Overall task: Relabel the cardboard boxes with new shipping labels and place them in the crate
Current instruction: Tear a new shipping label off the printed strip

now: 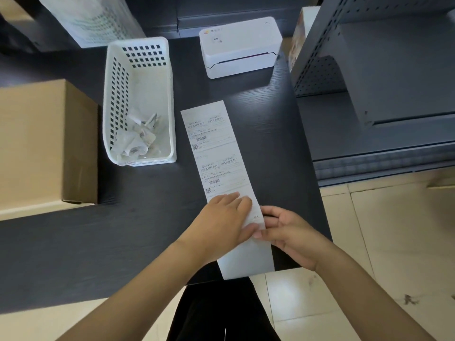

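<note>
A long white strip of shipping labels (216, 156) lies on the black table (147, 230), its near end hanging over the front edge. My left hand (221, 222) lies flat on the strip and presses it down. My right hand (288, 232) pinches the strip's right edge with fingertips beside my left thumb. A plain cardboard box (41, 141) stands at the left edge of the table. A white perforated crate (139, 99) sits beyond the strip to the left, with crumpled paper scraps (138, 139) inside.
A white label printer (240, 45) stands at the back of the table. Grey metal shelving (381, 82) rises close on the right. Tiled floor (369, 242) lies beyond the table's right and front edges. A plastic-wrapped bundle (91, 18) is at the back left.
</note>
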{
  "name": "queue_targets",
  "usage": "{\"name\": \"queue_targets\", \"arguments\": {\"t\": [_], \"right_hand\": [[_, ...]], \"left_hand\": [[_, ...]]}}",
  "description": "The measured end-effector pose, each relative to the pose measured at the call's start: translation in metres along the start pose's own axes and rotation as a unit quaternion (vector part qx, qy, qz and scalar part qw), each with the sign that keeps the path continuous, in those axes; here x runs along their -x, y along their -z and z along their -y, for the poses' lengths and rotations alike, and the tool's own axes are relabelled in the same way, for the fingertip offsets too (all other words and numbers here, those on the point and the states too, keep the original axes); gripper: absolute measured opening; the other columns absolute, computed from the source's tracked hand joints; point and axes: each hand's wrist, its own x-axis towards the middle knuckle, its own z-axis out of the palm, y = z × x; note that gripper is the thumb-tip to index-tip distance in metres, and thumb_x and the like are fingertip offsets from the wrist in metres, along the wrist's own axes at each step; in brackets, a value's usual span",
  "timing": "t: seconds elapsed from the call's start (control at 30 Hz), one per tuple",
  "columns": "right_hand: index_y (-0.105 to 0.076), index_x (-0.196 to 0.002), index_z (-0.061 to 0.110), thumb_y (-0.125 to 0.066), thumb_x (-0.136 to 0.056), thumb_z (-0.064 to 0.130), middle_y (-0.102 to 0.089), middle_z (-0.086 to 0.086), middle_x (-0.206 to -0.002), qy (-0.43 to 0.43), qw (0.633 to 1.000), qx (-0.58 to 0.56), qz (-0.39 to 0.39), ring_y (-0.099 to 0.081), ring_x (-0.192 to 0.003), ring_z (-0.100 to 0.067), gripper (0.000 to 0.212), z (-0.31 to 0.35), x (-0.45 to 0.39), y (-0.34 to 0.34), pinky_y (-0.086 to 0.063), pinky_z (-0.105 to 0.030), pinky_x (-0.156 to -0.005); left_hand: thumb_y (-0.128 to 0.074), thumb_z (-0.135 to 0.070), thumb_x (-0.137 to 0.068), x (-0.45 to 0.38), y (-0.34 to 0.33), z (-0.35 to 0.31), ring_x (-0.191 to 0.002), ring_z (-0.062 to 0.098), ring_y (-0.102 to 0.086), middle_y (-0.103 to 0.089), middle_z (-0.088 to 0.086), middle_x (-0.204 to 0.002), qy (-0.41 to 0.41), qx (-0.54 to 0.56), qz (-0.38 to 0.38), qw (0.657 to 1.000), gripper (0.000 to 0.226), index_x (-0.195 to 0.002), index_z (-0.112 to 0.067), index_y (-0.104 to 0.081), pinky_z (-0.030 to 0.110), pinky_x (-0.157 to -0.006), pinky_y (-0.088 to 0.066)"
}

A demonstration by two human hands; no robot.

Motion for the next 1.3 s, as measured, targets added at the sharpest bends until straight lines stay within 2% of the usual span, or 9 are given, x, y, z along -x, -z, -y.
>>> {"name": "queue_targets", "arguments": {"t": [0.17, 0.3, 0.4, 0.5, 0.63, 0.8, 1.0, 1.13, 1.3], "right_hand": [[-0.056, -0.119, 0.012, -0.065, -0.086, -0.002, -0.073, -0.006, -0.105, 0.009, 1.000, 0.022, -0.007, -0.070, -0.099, -0.017, 0.038, -0.002, -0.001, -0.001, -0.054, -0.018, -0.072], [-0.055, -0.119, 0.016, -0.067, -0.088, 0.009, -0.074, 0.002, -0.102, 0.011, 0.996, 0.075, -0.044, -0.070, -0.096, -0.009, 0.034, -0.004, -0.003, -0.003, -0.053, -0.014, -0.069], [-0.054, -0.115, 0.023, -0.068, -0.088, 0.015, -0.074, 0.010, -0.098, 0.012, 0.990, 0.131, -0.059, -0.069, -0.092, -0.003, 0.031, -0.005, -0.003, -0.004, -0.051, -0.010, -0.065], [-0.054, -0.115, 0.019, -0.070, -0.086, 0.013, -0.075, 0.007, -0.097, 0.030, 0.992, 0.102, -0.063, -0.070, -0.091, -0.007, 0.034, -0.008, -0.002, -0.005, -0.052, -0.012, -0.065], [-0.056, -0.115, 0.011, -0.071, -0.084, 0.009, -0.075, 0.002, -0.096, 0.039, 0.993, 0.046, -0.099, -0.071, -0.088, -0.012, 0.035, -0.011, 0.002, 0.001, -0.054, -0.015, -0.066], [-0.059, -0.108, 0.019, -0.074, -0.082, 0.022, -0.075, 0.004, -0.095, 0.046, 0.990, 0.095, -0.098, -0.070, -0.086, -0.007, 0.031, -0.014, 0.006, 0.001, -0.051, -0.013, -0.063], [-0.062, -0.099, 0.028, -0.076, -0.068, 0.047, -0.074, 0.008, -0.093, 0.106, 0.974, 0.158, -0.122, -0.069, -0.086, -0.006, 0.039, -0.020, 0.008, -0.002, -0.054, -0.017, -0.069], [-0.069, -0.087, 0.029, -0.078, -0.077, 0.029, -0.073, 0.008, -0.088, 0.137, 0.965, 0.175, -0.136, -0.067, -0.080, -0.003, 0.013, -0.023, 0.008, -0.002, -0.048, -0.016, -0.068], [-0.070, -0.085, 0.026, -0.075, -0.081, 0.016, -0.072, 0.010, -0.082, 0.176, 0.959, 0.187, -0.123, -0.066, -0.076, 0.000, 0.012, -0.027, 0.012, -0.008, -0.047, -0.008, -0.067]], "left_hand": [[-0.026, -0.042, -0.096, -0.006, 0.004, 0.000, -0.117, 0.027, -0.056, -0.065, 0.008, -0.117, -0.051, -0.083, 0.029, 0.995, 0.050, -0.112, -0.008, -0.060, 0.038, -0.100, -0.043], [-0.043, -0.036, -0.097, -0.008, 0.003, -0.004, -0.111, 0.024, -0.063, -0.071, 0.004, -0.109, -0.066, -0.147, 0.013, 0.987, 0.035, -0.101, -0.014, -0.069, 0.036, -0.094, -0.050], [-0.028, -0.034, -0.102, -0.011, 0.000, 0.000, -0.118, 0.025, -0.055, -0.064, 0.004, -0.119, -0.075, -0.130, 0.019, 0.988, 0.041, -0.113, -0.012, -0.062, 0.040, -0.098, -0.043], [-0.024, -0.044, -0.100, -0.011, 0.005, 0.003, -0.116, 0.022, -0.053, -0.061, 0.002, -0.121, -0.077, -0.112, 0.010, 0.991, 0.049, -0.120, -0.015, -0.058, 0.036, -0.096, -0.042], [-0.043, -0.052, -0.095, -0.005, 0.008, 0.010, -0.122, 0.016, -0.046, -0.049, -0.006, -0.136, -0.045, -0.028, 0.026, 0.998, 0.054, -0.141, -0.024, -0.039, 0.031, -0.097, -0.039], [-0.044, -0.050, -0.095, 0.008, 0.004, 0.004, -0.101, 0.011, -0.055, -0.057, -0.011, -0.115, -0.033, 0.040, -0.006, 0.999, 0.035, -0.122, -0.029, -0.052, 0.024, -0.084, -0.041], [-0.042, -0.050, -0.096, 0.011, 0.004, 0.002, -0.099, 0.008, -0.057, -0.063, -0.012, -0.107, 0.010, 0.099, 0.006, 0.995, 0.033, -0.116, -0.030, -0.059, 0.026, -0.082, -0.046], [-0.043, -0.049, -0.095, 0.012, 0.005, 0.003, -0.098, 0.008, -0.057, -0.063, -0.014, -0.108, 0.046, 0.134, 0.012, 0.990, 0.027, -0.111, -0.035, -0.059, 0.028, -0.082, -0.046], [-0.041, -0.051, -0.094, 0.013, 0.006, 0.001, -0.091, 0.008, -0.058, -0.064, -0.014, -0.101, 0.047, 0.127, 0.018, 0.991, 0.027, -0.104, -0.034, -0.059, 0.028, -0.077, -0.047]]}}
